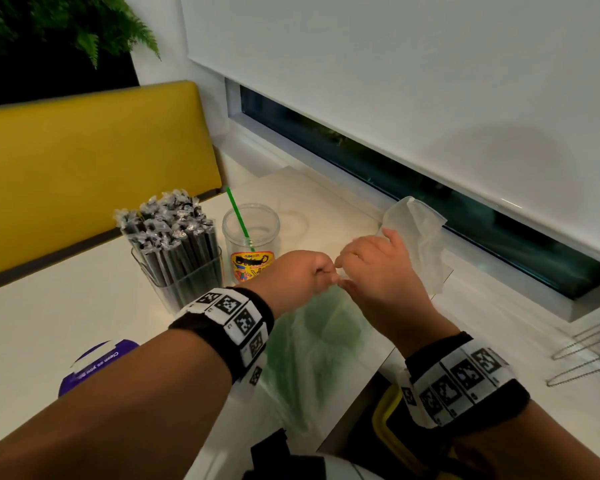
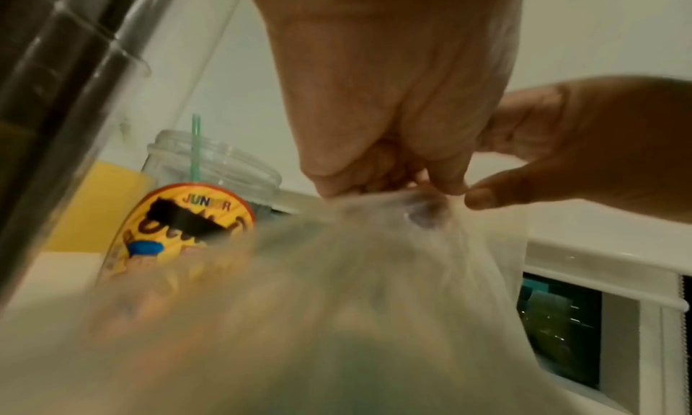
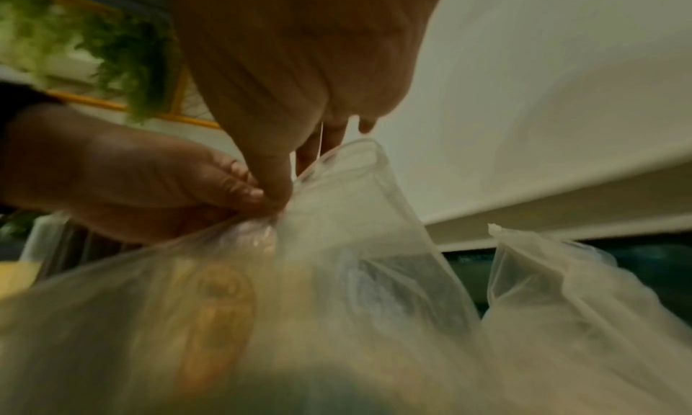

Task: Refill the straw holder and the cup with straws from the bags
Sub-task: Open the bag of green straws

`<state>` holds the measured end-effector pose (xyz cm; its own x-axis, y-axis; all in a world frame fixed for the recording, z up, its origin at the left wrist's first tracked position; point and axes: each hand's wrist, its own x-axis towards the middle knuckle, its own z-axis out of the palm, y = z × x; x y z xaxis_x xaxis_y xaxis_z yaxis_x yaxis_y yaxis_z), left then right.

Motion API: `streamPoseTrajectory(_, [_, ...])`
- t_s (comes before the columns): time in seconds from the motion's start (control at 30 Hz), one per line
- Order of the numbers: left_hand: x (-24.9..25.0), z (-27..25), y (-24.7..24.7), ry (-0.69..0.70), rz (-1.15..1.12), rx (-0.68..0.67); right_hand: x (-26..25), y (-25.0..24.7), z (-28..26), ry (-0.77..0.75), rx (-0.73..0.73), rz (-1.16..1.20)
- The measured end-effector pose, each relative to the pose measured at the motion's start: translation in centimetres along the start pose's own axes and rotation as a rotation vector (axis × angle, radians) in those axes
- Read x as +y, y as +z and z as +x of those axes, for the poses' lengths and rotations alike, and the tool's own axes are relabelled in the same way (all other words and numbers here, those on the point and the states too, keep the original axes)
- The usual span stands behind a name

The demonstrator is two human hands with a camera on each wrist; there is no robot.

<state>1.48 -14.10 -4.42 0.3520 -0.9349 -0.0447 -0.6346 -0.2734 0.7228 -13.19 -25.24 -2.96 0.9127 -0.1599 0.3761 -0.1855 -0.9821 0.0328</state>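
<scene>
wipes pack (image 1: 94,363): purple, near left on table (image 1: 49,323), partly cut off by the forearm; plays no part here.
straw holder (image 1: 184,278): clear, left of centre, packed with black wrapped straws (image 1: 168,230) leaning left; looks full, so likely done.
cup (image 1: 250,237): clear jar with yellow label, just right of holder, one green straw (image 1: 238,216) leaning inside; near empty, so likely the target of this refill.
left hand (image 1: 300,271): fingers curled, pinching the top edge of the bag; probably anchoring one side of the mouth.
bag (image 1: 319,341): clear, green straws showing faintly inside, lying on the near table edge below both hands, mouth pointing far toward the cup; held up by its top, apparently for opening.
right hand (image 1: 378,268): thumb and fingertips pinching the same bag mouth, touching the left hand's fingers; likely pulling against it to part the seal.
bag mouth: whether already open cannot be told, too blurred in both wrist views.
second bag (image 1: 420,233): clear, crumpled, far right against the window sill (image 1: 499,271); looks emptied and set aside.
bead chain (image 1: 582,355): far right on sill, belongs to blind (image 1: 395,81).
</scene>
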Motion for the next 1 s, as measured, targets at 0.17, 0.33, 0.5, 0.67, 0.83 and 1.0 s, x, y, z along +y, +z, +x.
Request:
streamPoseTrajectory(0.17, [-0.8,0.2,0.7,-0.062,-0.232,0.017,-0.5,1.6,-1.2,-0.037,0.033,-0.045])
streamPoseTrajectory(0.33, [-1.1,0.1,0.9,-0.124,-0.282,0.005,-1.0,1.4,-1.6,0.053,-0.063,0.046])
streamPoseTrajectory(0.5, [-2.4,-0.1,0.5,-0.215,-0.160,0.070,-2.0,-1.5,-3.4,-0.186,-0.745,-0.009])
streamPoseTrajectory(0.67, [-1.7,-0.8,1.9,-0.196,-0.039,0.039,-3.3,-1.6,-2.9,-0.047,-0.968,-0.012])
streamPoseTrajectory(0.83, [-1.3,-1.3,1.8,-0.173,-0.071,0.002,-3.1,0.4,-1.4,-0.130,-0.716,0.136])
streamPoseTrajectory(1.0, [-2.7,-2.7,2.2,-0.324,0.384,-0.292,-3.3,0.9,-3.3,-0.165,-0.926,0.062])
